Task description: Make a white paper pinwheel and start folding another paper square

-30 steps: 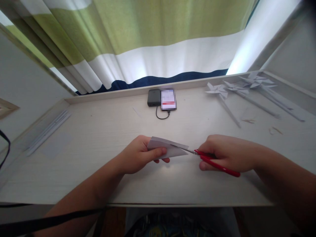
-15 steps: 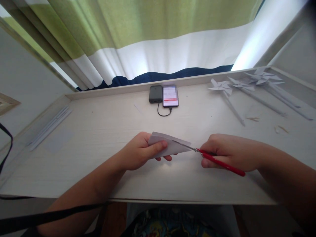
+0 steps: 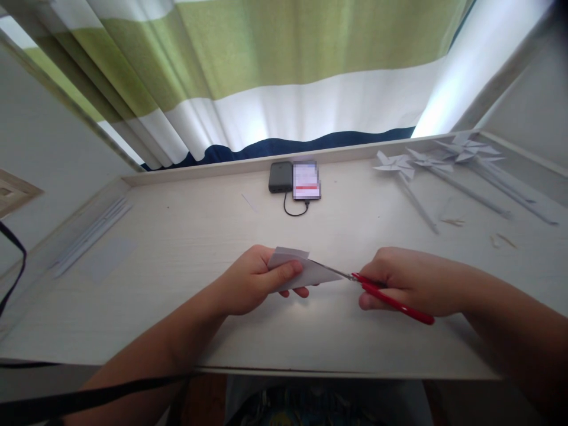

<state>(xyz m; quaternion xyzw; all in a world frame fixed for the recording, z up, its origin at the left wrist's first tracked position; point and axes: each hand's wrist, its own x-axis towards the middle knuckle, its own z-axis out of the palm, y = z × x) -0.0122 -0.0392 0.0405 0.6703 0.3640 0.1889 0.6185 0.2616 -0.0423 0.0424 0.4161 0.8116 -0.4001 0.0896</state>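
Observation:
My left hand (image 3: 261, 279) pinches a folded piece of white paper (image 3: 317, 276), thumb on top and fingertips showing below it. In my right hand (image 3: 399, 281) is a pair of scissors (image 3: 394, 303) with red handles. Their metal blades lie along a slit that runs into the paper from its right side. The fingers of my right hand wrap the handles, so the finger loops are partly hidden. Both hands are held over the front middle of the white table (image 3: 177, 331).
Several white paper pinwheels (image 3: 396, 164) on paper sticks lie at the back right, near small light-coloured scraps (image 3: 452, 222). A dark power bank (image 3: 280, 177) is cabled to a phone (image 3: 306, 180) at the back. Rolled paper sticks (image 3: 91, 236) and a paper sheet (image 3: 107, 259) lie left.
The scissor blades have closed along the paper, and the upper strip right of the blades has dropped out of sight. The view has tilted slightly, so everything sits a little lower.

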